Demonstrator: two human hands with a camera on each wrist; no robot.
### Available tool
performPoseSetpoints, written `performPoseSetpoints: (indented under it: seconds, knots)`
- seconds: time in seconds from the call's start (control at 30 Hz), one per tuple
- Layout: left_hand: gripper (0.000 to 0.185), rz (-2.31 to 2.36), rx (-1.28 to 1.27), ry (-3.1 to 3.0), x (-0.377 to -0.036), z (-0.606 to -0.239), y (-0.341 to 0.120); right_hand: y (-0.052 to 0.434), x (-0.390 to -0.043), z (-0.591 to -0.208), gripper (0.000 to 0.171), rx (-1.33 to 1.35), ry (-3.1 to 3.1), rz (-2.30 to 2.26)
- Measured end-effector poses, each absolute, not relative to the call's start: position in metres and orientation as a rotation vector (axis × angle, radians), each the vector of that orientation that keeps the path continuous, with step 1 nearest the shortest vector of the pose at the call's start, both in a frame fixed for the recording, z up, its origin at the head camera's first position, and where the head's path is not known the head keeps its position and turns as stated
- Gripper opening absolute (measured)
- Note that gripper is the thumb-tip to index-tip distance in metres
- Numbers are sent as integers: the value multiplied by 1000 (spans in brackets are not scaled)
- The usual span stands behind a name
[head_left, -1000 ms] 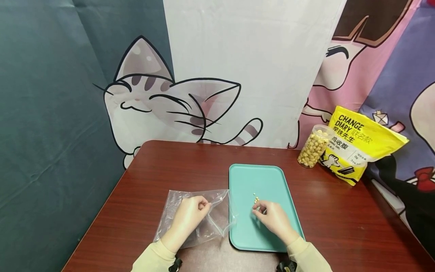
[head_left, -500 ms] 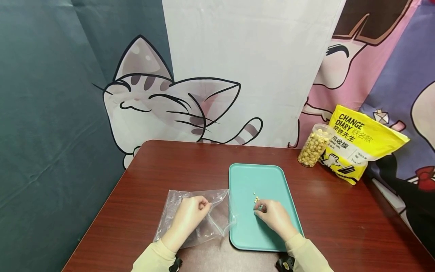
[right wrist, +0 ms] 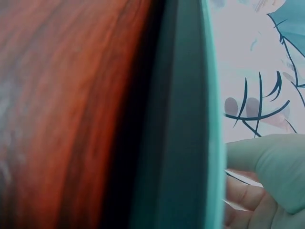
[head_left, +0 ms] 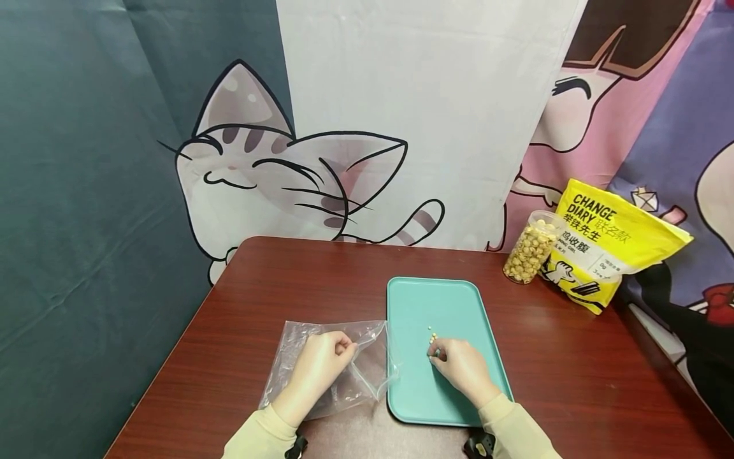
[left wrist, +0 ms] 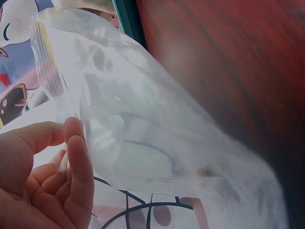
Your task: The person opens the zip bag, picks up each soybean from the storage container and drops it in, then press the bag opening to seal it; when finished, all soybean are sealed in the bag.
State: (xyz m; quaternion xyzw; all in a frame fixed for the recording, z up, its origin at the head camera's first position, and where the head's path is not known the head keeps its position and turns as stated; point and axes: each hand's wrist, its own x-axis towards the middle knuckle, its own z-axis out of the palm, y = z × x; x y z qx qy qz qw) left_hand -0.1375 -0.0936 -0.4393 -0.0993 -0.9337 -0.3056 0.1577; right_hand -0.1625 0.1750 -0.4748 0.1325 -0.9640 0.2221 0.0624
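Note:
A clear plastic zip bag point(head_left: 367, 357) lies on the table's left part, its mouth propped open toward the tray's left edge. My left hand point(head_left: 323, 357) pinches the bag's edge between thumb and index finger, plain in the left wrist view, where the bag point(left wrist: 138, 105) stretches away. One small yellowish speck point(left wrist: 202, 171) shows at the bag. Over the turquoise tray point(head_left: 436, 296) my right hand point(head_left: 461, 366) has its thumb and index finger curled toward each other, just beside several tiny pale-yellow pieces point(head_left: 434, 336). Whether a piece sits between those fingertips is too small to see; the tray's rim hides them in the right wrist view.
A clear jar point(head_left: 530, 252) of yellow popcorn-like pieces stands at the back right of the brown table point(head_left: 321, 274). Against it leans a yellow snack pouch point(head_left: 608, 239). A cloth with a cartoon cat point(head_left: 258, 172) hangs behind.
My right hand's thumb and index fingertips have come closer together and shifted very slightly beside the tiny pieces. The left hand and the bag have stayed in place.

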Motion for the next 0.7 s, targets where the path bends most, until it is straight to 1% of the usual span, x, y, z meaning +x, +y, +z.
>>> performPoseSetpoints:
  seconds: [0.7]
  knots:
    - [12,-862,-288,-2665,-137,-439,-94,172,-158,-470,11,398,-2924,735]
